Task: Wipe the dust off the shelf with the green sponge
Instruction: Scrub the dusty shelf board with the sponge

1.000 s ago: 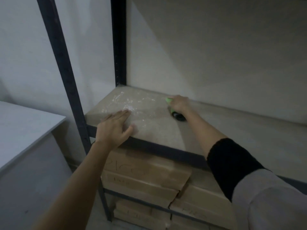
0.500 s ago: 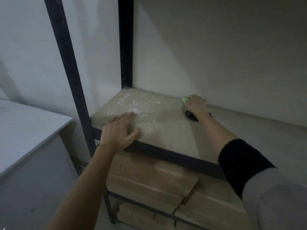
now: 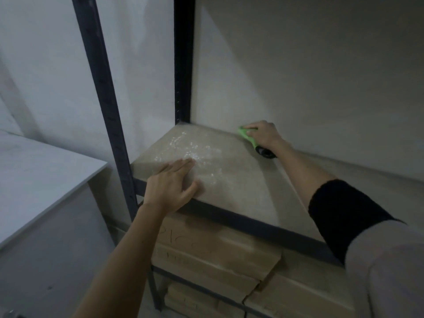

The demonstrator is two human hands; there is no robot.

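Observation:
The beige shelf board (image 3: 241,180) lies in a dark metal rack, with white dust (image 3: 190,150) scattered over its left part. My right hand (image 3: 263,134) grips the green sponge (image 3: 246,136) at the back of the board, close to the wall; a black end sticks out under the wrist. My left hand (image 3: 171,187) rests flat on the front left corner of the board, fingers straight, fingertips at the edge of the dust.
Dark rack posts (image 3: 103,111) stand at the front left and back left (image 3: 183,65). Stacked cardboard boxes (image 3: 218,260) fill the level below. A grey table (image 3: 34,175) stands to the left. The white wall (image 3: 309,76) closes the back.
My right hand has carried the sponge back along the board to the wall. The left hand stays flat on the front corner. The view has shifted.

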